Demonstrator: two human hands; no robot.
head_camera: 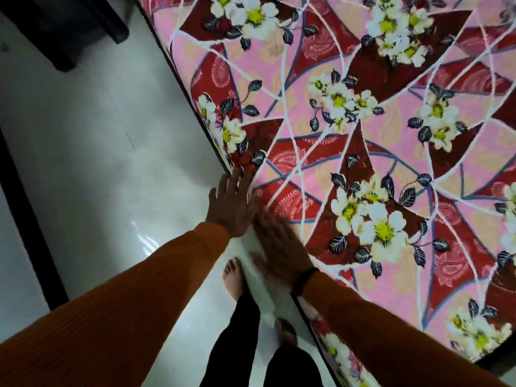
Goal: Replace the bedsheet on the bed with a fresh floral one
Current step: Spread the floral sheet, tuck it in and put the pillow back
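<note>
Your floral bedsheet [363, 152] lies spread flat over the bed, reaching its near edge. Your left hand [233, 205] rests flat on that edge with fingers straight, holding nothing. Your right hand [282, 247], blurred, lies just beside it, fingers extended too. Your bare feet stand on the pale floor [97, 163].

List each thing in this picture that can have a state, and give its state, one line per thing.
Floral sheet: spread flat over the bed, hanging down the near edge.
Left hand: open, fingers straight, pressing the sheet at the bed edge.
Right hand: open, flat on the sheet's edge, blurred.
Wristband: worn on the right wrist.
Feet: bare, on the floor.
</note>
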